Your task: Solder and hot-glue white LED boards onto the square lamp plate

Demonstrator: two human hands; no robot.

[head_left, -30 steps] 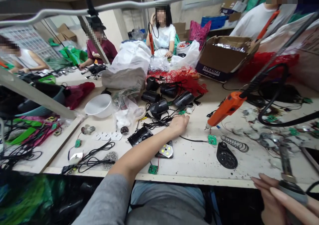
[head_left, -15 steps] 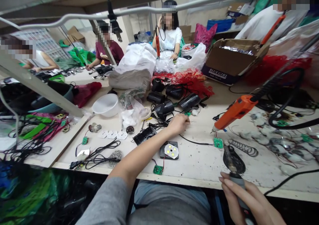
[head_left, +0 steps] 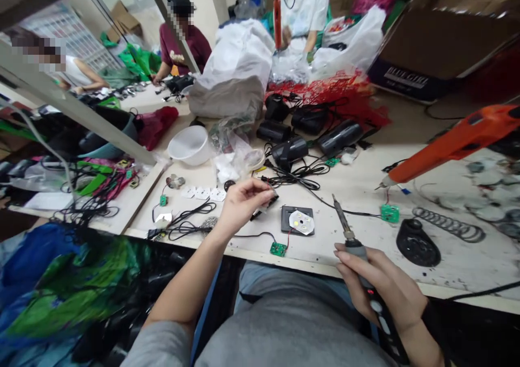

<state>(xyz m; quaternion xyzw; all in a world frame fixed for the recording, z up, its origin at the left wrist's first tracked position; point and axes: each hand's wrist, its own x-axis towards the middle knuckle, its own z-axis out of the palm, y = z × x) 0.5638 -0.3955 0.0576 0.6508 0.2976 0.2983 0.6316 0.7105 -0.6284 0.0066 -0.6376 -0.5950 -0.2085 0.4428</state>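
Observation:
My left hand [head_left: 242, 201] is raised just above the bench with its fingers pinched round a thin black wire [head_left: 284, 181] that trails off to the right. My right hand [head_left: 382, 285] is wrapped round the handle of a soldering iron [head_left: 347, 231], whose tip points up and away over the bench edge. Between the two hands lies a black LED panel with a white hexagonal plate [head_left: 299, 220], and a small green circuit board [head_left: 278, 249] sits at the table's front edge.
An orange electric screwdriver [head_left: 450, 142] hangs over the bench on the right, above a green board [head_left: 390, 213], a black round part [head_left: 417, 242] and a coiled spring [head_left: 447, 227]. Several black housings [head_left: 290, 151], a white bowl [head_left: 190, 145] and plastic bags lie further back. Other people sit opposite.
My left hand pulled back from the black housings toward me, now pinching the wire. My right hand brought the soldering iron up and left to the bench edge. The camera tilted down.

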